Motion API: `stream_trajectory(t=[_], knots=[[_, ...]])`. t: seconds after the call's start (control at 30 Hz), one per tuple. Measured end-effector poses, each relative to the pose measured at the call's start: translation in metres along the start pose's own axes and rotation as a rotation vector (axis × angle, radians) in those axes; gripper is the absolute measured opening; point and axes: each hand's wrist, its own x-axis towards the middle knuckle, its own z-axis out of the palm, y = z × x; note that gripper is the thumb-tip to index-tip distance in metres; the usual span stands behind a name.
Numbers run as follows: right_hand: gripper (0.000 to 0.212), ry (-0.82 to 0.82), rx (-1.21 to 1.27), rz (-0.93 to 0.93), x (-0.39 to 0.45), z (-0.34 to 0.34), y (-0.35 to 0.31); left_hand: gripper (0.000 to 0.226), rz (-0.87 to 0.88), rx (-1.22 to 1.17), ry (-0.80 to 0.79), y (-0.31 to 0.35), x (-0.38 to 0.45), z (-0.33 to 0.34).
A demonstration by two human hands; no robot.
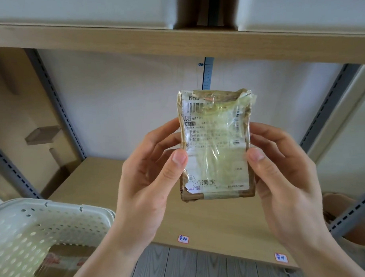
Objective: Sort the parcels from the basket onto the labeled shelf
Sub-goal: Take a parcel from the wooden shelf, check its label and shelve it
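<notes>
Parcel [216, 145]: you hold a small brown packet upright in front of the shelf, its shipping label facing you under wrinkled clear tape, which is torn at the top corners.
Left hand [152, 176]: your thumb presses the packet's left edge on the front, and your fingers wrap behind it.
Right hand [282, 176]: your thumb clamps the right edge, your fingers curled round the back.
Shelf [201, 220]: the bare wooden board lies below and behind the packet; two small handwritten tags [183, 239] sit on its front edge, well apart.
Basket [36, 230]: the pale perforated tub stands at your lower left, tilted, clear of both hands.
Inside basket: another brown taped parcel [66, 262] shows through the opening.
Upper board [174, 45]: it carries two pale bins.
</notes>
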Motion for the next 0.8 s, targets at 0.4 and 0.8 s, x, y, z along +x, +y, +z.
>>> stream_trajectory(t=[0.4,0.8], knots=[[0.03,0.015,-0.006,0.017,0.006,-0.001,0.005,0.045,-0.004,0.06,0.007,-0.011,0.006,-0.005],[0.028,0.082,-0.235,0.239,0.02,-0.007,0.028,0.044,-0.135,0.327,0.072,-0.037,0.015,-0.018]])
